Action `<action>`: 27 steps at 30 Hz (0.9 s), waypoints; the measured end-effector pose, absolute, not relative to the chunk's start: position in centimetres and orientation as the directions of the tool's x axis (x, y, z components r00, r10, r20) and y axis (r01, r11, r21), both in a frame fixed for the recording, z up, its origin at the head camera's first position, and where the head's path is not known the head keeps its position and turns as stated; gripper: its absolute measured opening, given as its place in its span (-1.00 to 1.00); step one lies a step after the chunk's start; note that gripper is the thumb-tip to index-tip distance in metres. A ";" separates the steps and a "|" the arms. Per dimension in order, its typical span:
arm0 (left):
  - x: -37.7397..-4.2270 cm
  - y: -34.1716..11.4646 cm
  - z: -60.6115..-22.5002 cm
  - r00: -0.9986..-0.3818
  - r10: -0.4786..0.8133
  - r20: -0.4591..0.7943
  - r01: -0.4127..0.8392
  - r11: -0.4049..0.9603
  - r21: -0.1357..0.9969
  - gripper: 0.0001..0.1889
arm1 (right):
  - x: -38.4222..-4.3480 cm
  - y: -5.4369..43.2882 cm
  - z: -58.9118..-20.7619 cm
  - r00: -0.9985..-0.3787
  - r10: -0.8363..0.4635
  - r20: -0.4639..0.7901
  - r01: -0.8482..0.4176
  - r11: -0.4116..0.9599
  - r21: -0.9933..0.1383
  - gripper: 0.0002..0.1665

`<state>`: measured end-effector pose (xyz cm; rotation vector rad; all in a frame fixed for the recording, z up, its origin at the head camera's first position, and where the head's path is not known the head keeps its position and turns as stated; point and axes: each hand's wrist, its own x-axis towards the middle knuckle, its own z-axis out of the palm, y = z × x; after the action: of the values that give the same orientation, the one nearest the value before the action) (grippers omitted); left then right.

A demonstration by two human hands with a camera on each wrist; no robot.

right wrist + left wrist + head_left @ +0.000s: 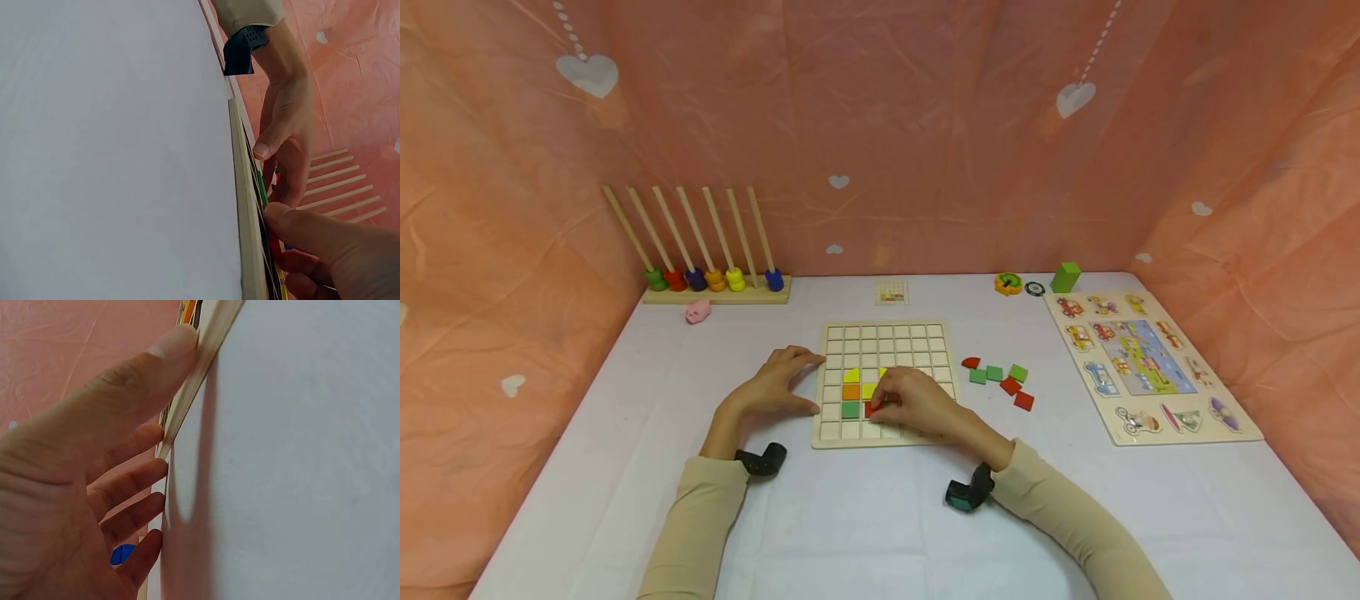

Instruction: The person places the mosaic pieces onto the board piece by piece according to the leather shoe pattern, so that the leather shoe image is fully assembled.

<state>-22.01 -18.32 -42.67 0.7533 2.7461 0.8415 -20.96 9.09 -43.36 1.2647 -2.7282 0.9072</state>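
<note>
A wooden grid board [891, 343] lies on the table, with a green square [850, 410], an orange square [851, 392] and several yellow tiles in its cells. Beside the board's left edge is my left hand [772, 385]; its thumb and fingertips touch the edge, fingers extended, as the left wrist view shows. Over the lower middle of the board, my right hand [917, 402] pinches a red tile [868, 409] between thumb and fingers, right of the green square. This hand covers part of the yellow tiles and nearby cells.
Loose green and red tiles [1011, 386] lie right of the board. A small pattern card [892, 292] sits behind it. A peg stand with beads [722, 297] and a pink pig figure [697, 312] are back left. A picture puzzle [1097, 417] lies at right, a green block [1065, 277] behind.
</note>
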 end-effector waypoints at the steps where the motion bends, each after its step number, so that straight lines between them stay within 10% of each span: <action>1: -22.0 -18.3 -42.7 -0.859 0.512 -0.018 0.415 0.715 0.563 -0.18 | -20.9 9.1 -43.3 -0.672 -0.704 0.231 -0.705 0.511 -0.493 -0.88; 27: -22.1 -18.4 -42.9 -0.857 0.516 -0.010 0.423 0.713 0.559 -0.18 | -22.2 11.3 -42.4 -0.647 -0.715 0.264 -0.689 0.401 -0.604 -0.87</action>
<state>-22.11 -18.39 -42.87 0.7607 2.7527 0.8363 -22.24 11.28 -42.39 1.3335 -2.6599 1.1174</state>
